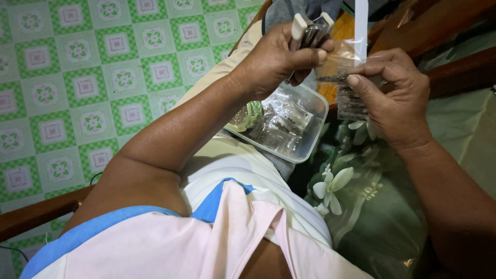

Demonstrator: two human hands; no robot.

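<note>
- So, head view, the only one I've got: my left hand [276, 57] is curled tight around a small metal tool with cream-coloured handles [310, 28], thumb pressed along its side.
- My right hand [390, 101] is pinching a little clear plastic bag [347, 77] between thumb and fingers, holding it up right next to the tool. Looks like tiny dark bits inside, can't tell what exactly.
- Just below sits a clear plastic tub [310, 139] on my lap, stuffed with more small packets [281, 126] and tilted a bit on my leg.
- Biggest worry, I reckon: the bag is thin and slippery, so if my pinch slackens it drops or spills its contents onto the green floral cushion [361, 206] or the tiled floor [77, 77], good luck finding them.
- Also that tub isn't on anything flat. One knee shift and it could slide off.
- And my fingertips are close to the tool's end, so a pinch is possible.
</note>
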